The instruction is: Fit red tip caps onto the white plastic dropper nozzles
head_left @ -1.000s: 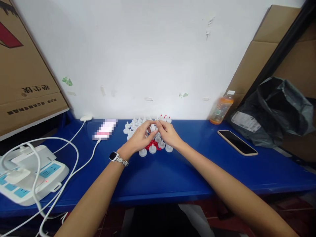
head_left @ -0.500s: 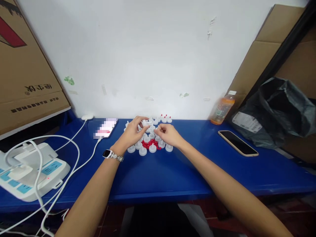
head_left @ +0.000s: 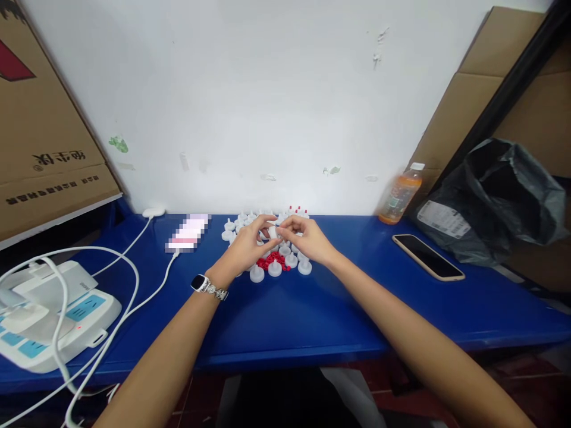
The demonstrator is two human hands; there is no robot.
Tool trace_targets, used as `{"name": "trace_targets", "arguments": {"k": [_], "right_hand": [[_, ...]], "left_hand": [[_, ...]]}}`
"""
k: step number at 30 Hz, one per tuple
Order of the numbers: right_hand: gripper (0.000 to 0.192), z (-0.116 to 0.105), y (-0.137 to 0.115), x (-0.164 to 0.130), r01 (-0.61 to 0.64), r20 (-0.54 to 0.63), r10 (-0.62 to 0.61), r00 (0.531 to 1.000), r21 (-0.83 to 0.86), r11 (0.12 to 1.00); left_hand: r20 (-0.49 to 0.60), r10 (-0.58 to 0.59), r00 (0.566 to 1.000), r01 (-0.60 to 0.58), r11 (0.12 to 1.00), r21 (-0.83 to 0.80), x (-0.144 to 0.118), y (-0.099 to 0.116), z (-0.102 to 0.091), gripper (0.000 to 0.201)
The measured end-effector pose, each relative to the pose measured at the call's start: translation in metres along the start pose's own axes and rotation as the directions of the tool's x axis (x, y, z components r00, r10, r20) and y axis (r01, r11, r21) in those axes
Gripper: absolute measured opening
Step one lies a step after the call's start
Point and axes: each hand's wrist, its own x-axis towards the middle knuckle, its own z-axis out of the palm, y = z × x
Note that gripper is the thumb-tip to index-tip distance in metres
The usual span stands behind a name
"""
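Note:
My left hand is closed on a white plastic nozzle cap, held sideways between thumb and fingers above the pile. Thumb and fingertips of my right hand are pinched together at the right end of that cap; whether a small piece sits between them is hidden. Below the hands lies a heap of small red tips. Several loose white nozzle caps stand around it, spouts up. Behind my hands, a few white caps with red tips stand near the wall.
A blue table carries everything. To the left are a phone on a cable and a white power strip with looping cords. At right stand an orange drink bottle, a second phone and a dark plastic bag.
My left hand has shifted right with the nozzle cap, and it has turned in the fingers. My right hand has risen from the pile to meet the cap's end.

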Motion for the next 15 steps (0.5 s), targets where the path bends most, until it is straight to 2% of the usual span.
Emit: {"name": "trace_targets", "arguments": {"k": [3, 5, 7, 10, 15], "right_hand": [[0.021, -0.009, 0.007, 0.008, 0.035, -0.102, -0.034, 0.994, 0.007, 0.999], [0.018, -0.02, 0.018, 0.018, 0.016, -0.206, -0.033, 0.978, -0.084, 0.996], [0.013, -0.031, 0.034, 0.03, -0.054, -0.258, -0.009, 0.966, -0.237, 0.97], [0.013, -0.037, 0.055, 0.05, -0.169, -0.199, 0.093, 0.976, -0.409, 0.897], [0.018, -0.022, 0.065, 0.073, -0.187, -0.063, 0.191, 0.98, -0.628, 0.755]], "left_hand": [[-0.036, 0.034, 0.999, -0.034, 0.999, 0.008, 0.002, 0.002, 0.004, 0.056], [-0.047, 0.029, 0.998, -0.027, 0.999, 0.043, 0.005, 0.001, 0.005, 0.057], [-0.034, 0.012, 0.999, -0.009, 0.996, 0.084, 0.006, -0.001, 0.004, 0.049], [-0.02, 0.005, 1.0, -0.003, 0.993, 0.118, 0.007, -0.004, 0.004, 0.04], [0.009, 0.021, 1.0, -0.022, 0.983, 0.182, 0.002, -0.005, 0.003, 0.035]]}}
